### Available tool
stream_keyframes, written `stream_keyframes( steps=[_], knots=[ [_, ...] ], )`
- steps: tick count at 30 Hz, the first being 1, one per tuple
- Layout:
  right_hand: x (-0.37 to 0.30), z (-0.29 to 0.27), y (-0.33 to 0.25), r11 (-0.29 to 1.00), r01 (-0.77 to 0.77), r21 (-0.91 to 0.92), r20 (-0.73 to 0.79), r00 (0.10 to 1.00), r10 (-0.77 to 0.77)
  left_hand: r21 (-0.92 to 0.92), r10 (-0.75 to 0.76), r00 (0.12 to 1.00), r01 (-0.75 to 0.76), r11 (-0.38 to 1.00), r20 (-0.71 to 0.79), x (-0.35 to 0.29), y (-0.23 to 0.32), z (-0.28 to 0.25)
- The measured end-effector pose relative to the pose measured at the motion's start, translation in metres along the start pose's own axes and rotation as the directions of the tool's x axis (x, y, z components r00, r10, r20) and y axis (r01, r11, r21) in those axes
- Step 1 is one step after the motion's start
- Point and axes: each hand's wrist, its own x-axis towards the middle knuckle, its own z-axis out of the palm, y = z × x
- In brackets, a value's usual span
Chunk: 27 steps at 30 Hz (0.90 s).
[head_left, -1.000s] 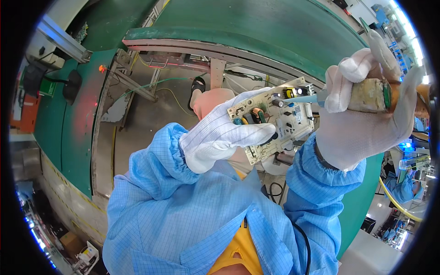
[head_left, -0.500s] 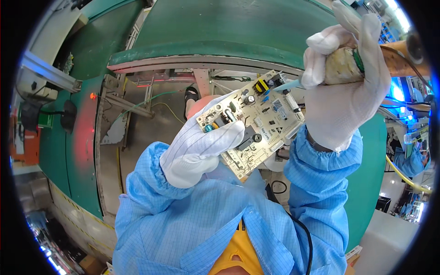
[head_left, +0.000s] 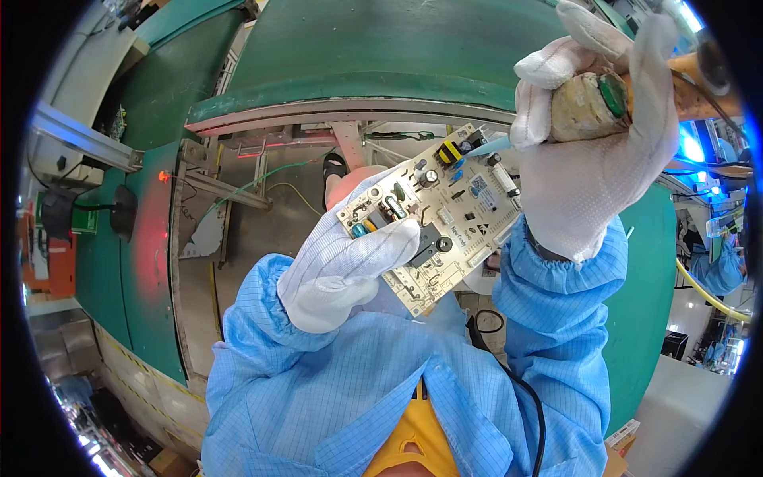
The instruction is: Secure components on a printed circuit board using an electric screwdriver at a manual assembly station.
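My gloved left hand (head_left: 350, 266) holds a cream circuit board (head_left: 469, 226) tilted in front of my chest, its thumb lying over the components. A yellow-and-black transformer (head_left: 451, 153), black capacitors and small blue parts stand on the board. Up at the right, my gloved right hand (head_left: 596, 135) is closed round a tool with a pale blue nozzle (head_left: 491, 148). The tool's thick body (head_left: 584, 110) looks wrapped in whitish tape, with a green patch at one end. The nozzle tip lies at the board's upper edge, near the blue parts; whether it touches them I cannot tell.
Beyond the board runs a green conveyor (head_left: 381, 48) with a metal edge rail (head_left: 270, 114). More green belt (head_left: 147, 302) lies at the left, and a green surface (head_left: 640, 294) at the right. A black cable (head_left: 534, 405) hangs over my blue smock.
My right hand and the tool have shifted slightly left, bringing more of the green patch into view. The board has moved a little to the left, still in my left hand.
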Motion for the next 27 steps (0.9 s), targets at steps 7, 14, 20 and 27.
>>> stream_keyframes(
  steps=[7,14,20,27],
  knots=[
    [0.0,-0.004,0.005,1.0,0.011,-0.023,0.006,1.0,-0.011,0.048,-0.018,0.997,0.021,0.999,-0.077,0.0,0.004,0.0],
    [0.01,-0.016,0.038,0.928,0.363,-0.082,0.111,0.929,-0.354,0.094,0.031,0.995,-0.022,0.995,-0.094,-0.001,0.0,-0.006],
    [0.005,-0.009,0.024,0.87,0.451,-0.197,0.198,0.888,-0.415,0.128,0.067,0.992,-0.053,0.99,-0.106,0.0,-0.005,-0.014],
    [0.005,-0.01,0.028,0.893,0.445,-0.066,0.176,0.886,-0.428,-0.214,-0.054,0.985,0.018,0.977,-0.162,0.001,0.002,-0.001]
  ],
)
